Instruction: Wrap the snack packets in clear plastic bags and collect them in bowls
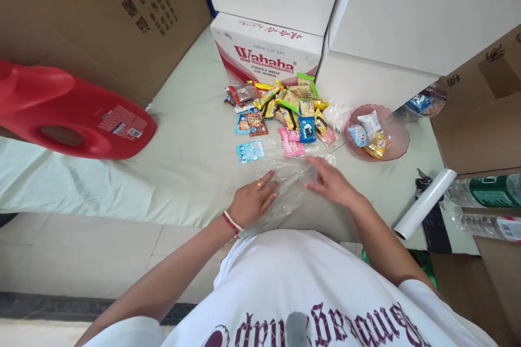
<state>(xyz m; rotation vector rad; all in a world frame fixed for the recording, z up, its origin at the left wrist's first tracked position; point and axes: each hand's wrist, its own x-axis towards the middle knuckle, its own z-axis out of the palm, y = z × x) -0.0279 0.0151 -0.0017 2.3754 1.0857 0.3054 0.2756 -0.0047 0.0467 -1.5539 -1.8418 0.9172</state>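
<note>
A clear plastic bag (pixel 287 195) lies flat on the pale cloth in front of me. My left hand (pixel 253 198), with a ring and a beaded bracelet, rests on its left side, fingers stretched out. On the other side my right hand (pixel 330 181) hovers at or touches the bag's edge, its thumb and fingers apart. Just beyond is a pile of wrapped snacks (pixel 288 100). A light-blue packet (pixel 251 151), pink packets (pixel 292 143) and a dark-blue packet (pixel 307 129) lie nearest the bag.
A pink glass bowl (pixel 401 141) holds a few packets at right. Behind the pile stands a Wahaha water carton (pixel 264 54) by white boxes. A red jug (pixel 77 114) is at left. A white roll (pixel 425 203) and plastic bottles (pixel 488 192) lie at far right.
</note>
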